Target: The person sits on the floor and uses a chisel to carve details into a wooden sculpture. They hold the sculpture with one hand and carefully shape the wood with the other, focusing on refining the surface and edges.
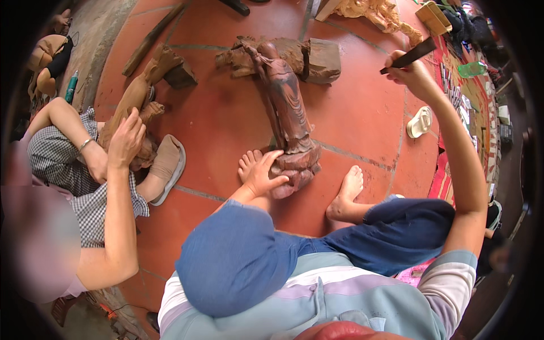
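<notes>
A carved reddish-brown wooden statue [288,96] of a robed figure leans away from me, its upper end by a rough log [292,56] and its base between my bare feet. My left hand [262,177] grips the side of the statue's rocky base, thumb and fingers spread around the edge. Raised off to the far right, my right hand [409,71] is closed on a dark flat strip [416,55], whose material I cannot make out. That strip is well apart from the statue.
At left a seated person's hand [126,139] touches a lighter wood carving [133,99] propped on a dark block [180,76]. A pale slipper [420,122] lies on the red tiles. Slim tools [450,85] and a green bottle [471,69] line the right side; another carving [377,14] is at the back.
</notes>
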